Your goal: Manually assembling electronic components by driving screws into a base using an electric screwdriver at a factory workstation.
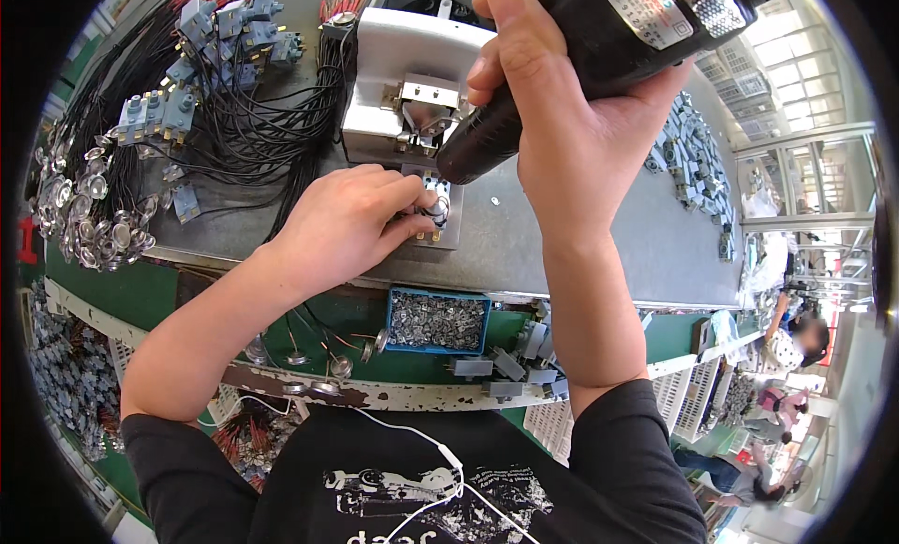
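My right hand (585, 132) is wrapped round a black electric screwdriver (599, 52), held at a slant. The tool's narrow end points down and left, just above a small metal fixture (449, 233) on the bench. At that fixture my left hand (342, 212) has thumb and fingers pinched on a small part with brass terminals (434, 212). The fingers cover much of the part. Right behind the fixture stands a pale metal device (398, 57) with a small bracket on its front.
Grey switches with black wires (225, 38) and round silver caps (94, 207) crowd the bench's left. More grey switches (693, 160) are heaped at right. A blue tray (438, 347) of small metal pieces and loose switches (520, 357) lie close to me. People (796, 347) are visible far right.
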`<state>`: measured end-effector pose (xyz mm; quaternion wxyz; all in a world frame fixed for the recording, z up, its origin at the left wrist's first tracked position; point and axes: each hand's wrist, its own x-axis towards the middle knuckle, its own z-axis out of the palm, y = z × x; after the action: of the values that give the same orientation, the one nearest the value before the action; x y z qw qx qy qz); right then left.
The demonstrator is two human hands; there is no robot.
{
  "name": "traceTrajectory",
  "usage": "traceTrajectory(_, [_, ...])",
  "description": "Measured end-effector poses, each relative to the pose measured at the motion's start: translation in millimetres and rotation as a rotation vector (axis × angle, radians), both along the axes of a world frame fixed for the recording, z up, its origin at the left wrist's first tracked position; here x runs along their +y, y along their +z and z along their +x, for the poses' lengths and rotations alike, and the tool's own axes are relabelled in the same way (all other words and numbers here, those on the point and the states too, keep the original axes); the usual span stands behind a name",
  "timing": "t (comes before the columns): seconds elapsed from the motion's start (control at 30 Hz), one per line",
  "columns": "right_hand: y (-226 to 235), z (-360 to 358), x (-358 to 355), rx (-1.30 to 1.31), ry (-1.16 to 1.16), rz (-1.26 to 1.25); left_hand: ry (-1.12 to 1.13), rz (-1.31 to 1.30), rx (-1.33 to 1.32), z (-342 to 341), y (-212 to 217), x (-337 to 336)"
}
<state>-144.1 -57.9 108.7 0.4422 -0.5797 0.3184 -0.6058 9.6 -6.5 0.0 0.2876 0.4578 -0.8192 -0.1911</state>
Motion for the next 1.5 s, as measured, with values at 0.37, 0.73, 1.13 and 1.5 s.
traceTrajectory(0.37, [-8,-6,-6,-0.012,-0.028,-0.095,0.008,-0.016,0.015,-4,1,-1])
traceTrajectory(0.73, [-46,-5,-68,-0.22,0.324,-0.899,-0.011,0.076,0.067,-8,0,0])
traceTrajectory(1.13, [-54,-30,-30,-0.294,0.179,-0.151,0.016,-0.368,-0.125,-3,0,0])
traceTrajectory(1.5, [-27,-55,-37,-0.374,0.22,-0.434,-0.68,-0.104,-0.515,-51,-10,50])
